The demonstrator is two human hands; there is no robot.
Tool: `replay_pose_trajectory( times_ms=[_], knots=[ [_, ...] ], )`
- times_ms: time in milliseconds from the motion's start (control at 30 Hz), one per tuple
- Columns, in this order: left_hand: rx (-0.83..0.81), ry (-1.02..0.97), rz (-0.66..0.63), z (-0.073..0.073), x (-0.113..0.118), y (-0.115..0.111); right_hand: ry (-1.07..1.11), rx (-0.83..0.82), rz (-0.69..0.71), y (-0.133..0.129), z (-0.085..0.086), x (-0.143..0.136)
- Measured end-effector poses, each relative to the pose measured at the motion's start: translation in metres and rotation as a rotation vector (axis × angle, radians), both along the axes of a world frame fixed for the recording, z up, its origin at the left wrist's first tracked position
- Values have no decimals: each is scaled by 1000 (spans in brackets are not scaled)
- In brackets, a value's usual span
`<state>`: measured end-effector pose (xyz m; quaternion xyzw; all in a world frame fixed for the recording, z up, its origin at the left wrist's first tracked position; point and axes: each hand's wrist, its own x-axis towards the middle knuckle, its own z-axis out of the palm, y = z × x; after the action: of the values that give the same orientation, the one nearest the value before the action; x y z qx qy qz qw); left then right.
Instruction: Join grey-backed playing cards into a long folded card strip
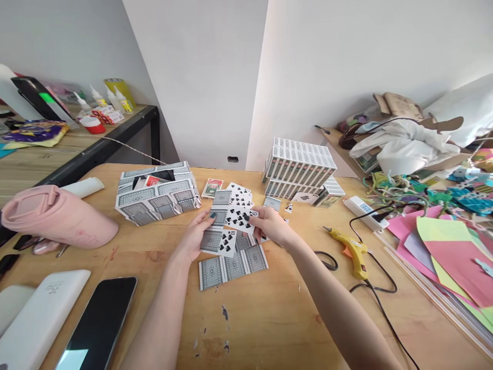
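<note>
Over the wooden surface (277, 318), the playing cards (235, 218) look light, slippery and bendy, best held by the edges, where the left hand (194, 235) and right hand (272, 225) each pinch them, grip nearly closed.

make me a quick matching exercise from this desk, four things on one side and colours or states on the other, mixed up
Things
1. spade cards
2. tumbler
3. glue gun
4. phone

Colours and states
A. yellow, with its cord trailing on the table
B. flat, with a dark screen facing up
C. some held by the left hand and the right hand
D. pink, lying on its side

Right pairs: 1-C, 2-D, 3-A, 4-B
</note>
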<state>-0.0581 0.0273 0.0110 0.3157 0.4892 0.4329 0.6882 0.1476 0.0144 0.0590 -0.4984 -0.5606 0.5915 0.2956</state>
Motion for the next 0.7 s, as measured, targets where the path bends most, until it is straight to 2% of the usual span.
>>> replay_pose_trajectory(
  times_ms=[233, 567, 700],
  knots=[
    [-40, -13, 38, 0, 0, 1, -3, -24, -48, 1, 2, 3],
    [-28, 3, 36, 1, -2, 1, -31, 6, -11, 1, 2, 1],
    [-3, 3, -5, 4, 1, -2, -56, -29, 12, 3, -1, 0]
  ],
)
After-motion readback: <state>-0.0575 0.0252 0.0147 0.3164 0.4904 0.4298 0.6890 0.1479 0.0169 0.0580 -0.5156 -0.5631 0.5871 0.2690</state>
